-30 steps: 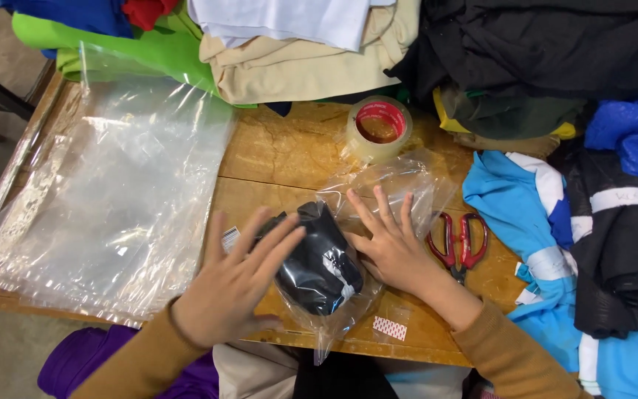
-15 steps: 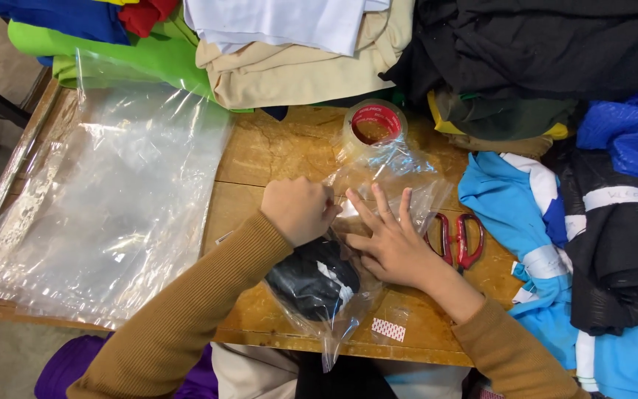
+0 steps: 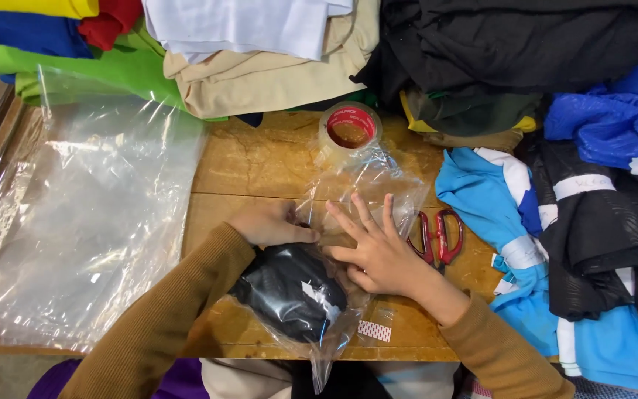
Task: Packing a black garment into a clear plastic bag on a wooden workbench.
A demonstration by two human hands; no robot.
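Note:
A folded black garment sits inside a clear plastic bag near the front edge of the wooden table. My left hand is closed, pinching the bag's plastic just above the garment. My right hand lies flat on the bag beside it, fingers spread and pointing away from me, pressing the plastic down. The bag's open end reaches toward a roll of clear tape.
Red-handled scissors lie right of my right hand. A stack of clear bags covers the table's left side. Piles of coloured clothes line the far edge. Blue and black garments fill the right side. A small patterned sticker lies by the front edge.
My left hand has left the top of the garment, closed, and now pinches the bag above it. My right hand stays flat. The view has shifted, so everything sits lower and further left.

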